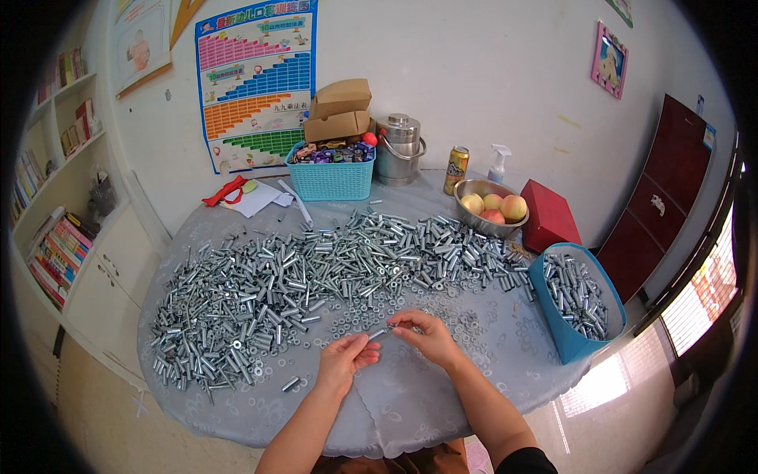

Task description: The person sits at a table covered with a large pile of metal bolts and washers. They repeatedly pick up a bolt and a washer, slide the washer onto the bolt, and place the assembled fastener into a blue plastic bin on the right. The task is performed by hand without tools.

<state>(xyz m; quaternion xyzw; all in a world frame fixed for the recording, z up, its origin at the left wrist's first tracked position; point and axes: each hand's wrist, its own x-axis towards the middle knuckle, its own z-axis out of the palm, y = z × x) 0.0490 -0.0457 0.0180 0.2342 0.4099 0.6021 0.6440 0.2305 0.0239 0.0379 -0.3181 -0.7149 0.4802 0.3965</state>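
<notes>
Over the near middle of the table, a slim silvery expansion bolt (378, 333) lies between my two hands, slanting up to the right. My left hand (346, 360) pinches its lower left end between thumb and fingers. At its upper right end, the fingertips of my right hand (424, 335) close on the bolt; any small part there is too tiny to make out. Beyond my hands spreads a broad heap of metal sleeves and bolts (260, 300), with loose washers (351, 317) scattered along its near side. A single metal sleeve (290, 384) lies apart, left of my left forearm.
A blue fabric bin (572, 347) full of metal anchors stands at the table's right edge. Farther back are a turquoise basket (332, 182), steel pot (399, 150), drink can (455, 170), spray bottle (497, 164), bowl of fruit (482, 227) and red box (550, 215).
</notes>
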